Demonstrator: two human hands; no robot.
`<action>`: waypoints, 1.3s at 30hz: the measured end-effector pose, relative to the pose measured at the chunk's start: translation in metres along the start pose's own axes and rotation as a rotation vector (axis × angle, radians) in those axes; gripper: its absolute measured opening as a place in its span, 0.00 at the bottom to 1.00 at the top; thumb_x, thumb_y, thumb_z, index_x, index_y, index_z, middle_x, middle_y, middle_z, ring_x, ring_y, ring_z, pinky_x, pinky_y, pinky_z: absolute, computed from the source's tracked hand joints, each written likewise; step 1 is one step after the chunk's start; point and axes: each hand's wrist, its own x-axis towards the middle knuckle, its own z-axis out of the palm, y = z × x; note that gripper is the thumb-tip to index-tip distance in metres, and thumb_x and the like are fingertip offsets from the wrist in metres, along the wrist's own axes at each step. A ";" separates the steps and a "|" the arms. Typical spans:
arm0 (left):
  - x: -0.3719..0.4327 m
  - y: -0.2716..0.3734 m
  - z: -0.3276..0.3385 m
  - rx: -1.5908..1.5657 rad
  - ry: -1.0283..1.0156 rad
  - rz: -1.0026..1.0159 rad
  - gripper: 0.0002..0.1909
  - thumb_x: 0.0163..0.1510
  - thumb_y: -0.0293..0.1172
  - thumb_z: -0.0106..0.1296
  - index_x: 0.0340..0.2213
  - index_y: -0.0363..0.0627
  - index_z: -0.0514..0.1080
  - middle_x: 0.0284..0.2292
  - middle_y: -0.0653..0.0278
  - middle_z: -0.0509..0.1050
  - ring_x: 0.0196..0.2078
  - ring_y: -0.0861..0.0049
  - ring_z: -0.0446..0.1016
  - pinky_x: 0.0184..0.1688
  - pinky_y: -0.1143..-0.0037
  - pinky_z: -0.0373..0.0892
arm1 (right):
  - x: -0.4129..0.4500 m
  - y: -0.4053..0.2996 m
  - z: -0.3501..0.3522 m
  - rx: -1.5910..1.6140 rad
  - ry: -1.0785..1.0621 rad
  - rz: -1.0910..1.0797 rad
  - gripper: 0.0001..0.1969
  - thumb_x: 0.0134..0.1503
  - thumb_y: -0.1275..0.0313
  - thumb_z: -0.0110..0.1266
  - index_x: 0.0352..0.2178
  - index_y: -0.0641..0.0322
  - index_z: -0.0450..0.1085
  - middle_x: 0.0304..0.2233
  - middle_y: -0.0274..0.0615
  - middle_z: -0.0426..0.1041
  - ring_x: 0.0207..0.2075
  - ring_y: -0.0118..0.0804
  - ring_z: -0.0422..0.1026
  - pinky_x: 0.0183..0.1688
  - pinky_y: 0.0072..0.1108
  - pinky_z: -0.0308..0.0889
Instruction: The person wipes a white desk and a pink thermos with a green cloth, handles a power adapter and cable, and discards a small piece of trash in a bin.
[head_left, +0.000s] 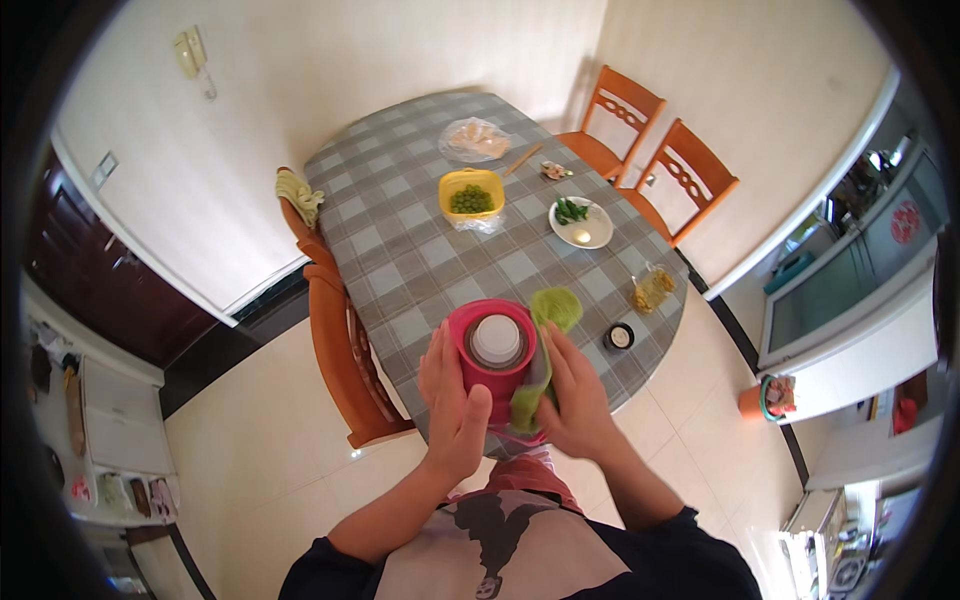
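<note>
A pink thermos flask (491, 375) with a white stopper (497, 339) in its mouth stands upright at the near end of the table, between my hands. My left hand (454, 405) lies against the flask's left side, with the fingers extended and the thumb towards its front. My right hand (571, 394) holds a green cloth (531, 405) against the flask's right side; part of the cloth spreads onto the table beyond my fingers. To the right of the cloth lies a small round black item (619, 337) with a pale centre. The flask's base is partly hidden by my hands.
On the checked tablecloth (397, 247) are a yellow basket (450, 180) of green grapes, a white plate (596, 238) with greens and an egg-like item, a glass container (654, 289), a wooden stick (523, 160) and a plastic bag (474, 140). Wooden chairs (330, 360) flank the table.
</note>
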 end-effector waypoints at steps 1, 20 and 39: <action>-0.001 0.002 -0.004 -0.040 -0.030 -0.008 0.36 0.57 0.45 0.41 0.57 0.32 0.45 0.56 0.42 0.50 0.60 0.49 0.47 0.60 0.60 0.40 | -0.012 -0.015 0.007 -0.177 0.081 -0.010 0.28 0.45 0.74 0.47 0.51 0.71 0.58 0.53 0.60 0.58 0.56 0.56 0.56 0.58 0.37 0.50; 0.002 -0.026 -0.006 0.212 -0.079 0.199 0.44 0.46 0.42 0.56 0.56 0.31 0.47 0.54 0.41 0.52 0.56 0.49 0.51 0.57 0.59 0.45 | 0.051 0.028 -0.022 0.124 -0.042 0.091 0.20 0.44 0.85 0.39 0.42 0.65 0.64 0.34 0.55 0.72 0.38 0.55 0.70 0.44 0.30 0.64; -0.002 -0.043 -0.015 -0.519 -0.073 0.004 0.38 0.59 0.57 0.20 0.58 0.36 0.48 0.57 0.57 0.52 0.61 0.70 0.49 0.62 0.71 0.41 | -0.025 -0.010 0.041 -0.371 0.432 -0.394 0.20 0.32 0.78 0.51 0.33 0.58 0.73 0.36 0.37 0.68 0.37 0.38 0.66 0.36 0.27 0.62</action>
